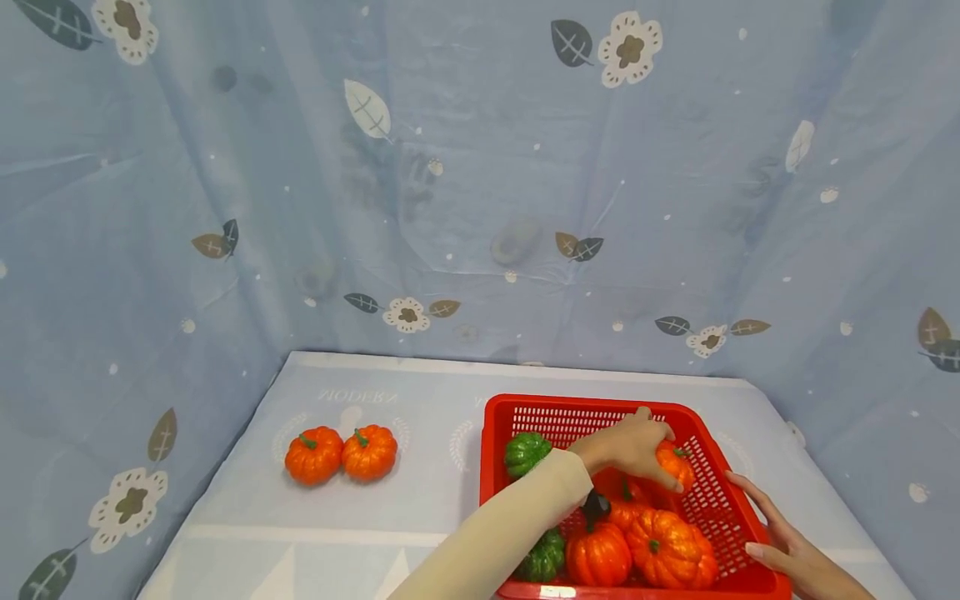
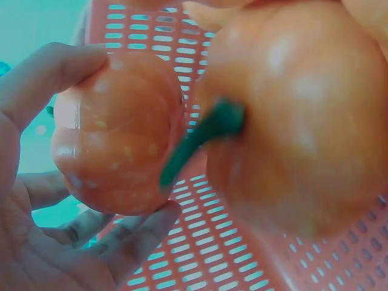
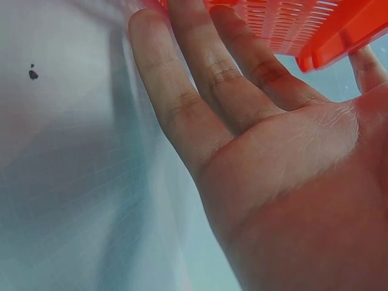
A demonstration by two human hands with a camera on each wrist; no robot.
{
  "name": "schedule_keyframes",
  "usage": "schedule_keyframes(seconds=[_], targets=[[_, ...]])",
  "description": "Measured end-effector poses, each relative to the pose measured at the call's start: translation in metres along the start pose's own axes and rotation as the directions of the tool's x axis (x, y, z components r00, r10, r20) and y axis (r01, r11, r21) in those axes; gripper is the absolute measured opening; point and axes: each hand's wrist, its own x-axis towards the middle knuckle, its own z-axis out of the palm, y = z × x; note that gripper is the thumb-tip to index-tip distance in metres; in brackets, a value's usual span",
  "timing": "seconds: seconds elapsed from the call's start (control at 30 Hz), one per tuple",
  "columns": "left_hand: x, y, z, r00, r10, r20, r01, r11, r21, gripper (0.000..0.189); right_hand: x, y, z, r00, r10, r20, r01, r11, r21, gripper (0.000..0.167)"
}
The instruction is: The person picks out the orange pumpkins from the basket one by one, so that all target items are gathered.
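My left hand [image 1: 633, 446] reaches over the red plastic basket [image 1: 495, 450] and grips a small orange pumpkin [image 1: 675, 467] near the right wall. In the left wrist view, thumb and fingers curl round this pumpkin [image 2: 118, 136]. Close to that camera a larger orange pumpkin [image 2: 303, 121] with a green stem fills the right side. My right hand [image 1: 806, 562] touches the basket's right rim from outside, its thumb on the rim. Straight fingers [image 3: 212, 79] reach up to the basket in the right wrist view.
Other pumpkins lie in the basket: a ribbed orange one [image 1: 671, 550], a red-orange one [image 1: 598, 557] and green ones [image 1: 527, 454], partly behind my left sleeve [image 1: 502, 533]. Two orange pumpkins [image 1: 313, 457] sit side by side on the table [image 1: 420, 483]. Patterned blue cloth [image 1: 480, 183] hangs round it.
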Motion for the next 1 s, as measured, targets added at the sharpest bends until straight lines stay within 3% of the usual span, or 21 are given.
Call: schedule_keyframes(seconds=[0.13, 0.37, 0.77, 1.0], targets=[[-0.003, 0.0, -0.012, 0.999, 0.011, -0.032, -0.012, 1.0, -0.027, 0.076, -0.001, 0.002, -0.003, 1.0, 0.009, 0.004, -0.009, 1.0, 0.019, 0.07], [-0.011, -0.009, -0.03, 0.99, 0.112, -0.09, -0.119, 0.99, -0.075, 0.077, -0.001, 0.001, -0.004, 1.0, -0.005, 0.01, 0.005, 1.0, 0.004, 0.07], [-0.035, -0.027, -0.054, 0.97, 0.221, -0.103, -0.235, 0.96, -0.153, 0.074, 0.002, 0.001, -0.005, 0.997, 0.037, -0.065, -0.041, 0.997, -0.063, 0.068], [-0.058, -0.045, -0.063, 0.965, 0.205, -0.166, -0.24, 0.944, -0.227, 0.069, 0.003, 0.004, -0.006, 0.996, 0.038, -0.086, -0.046, 0.994, -0.095, 0.069]])
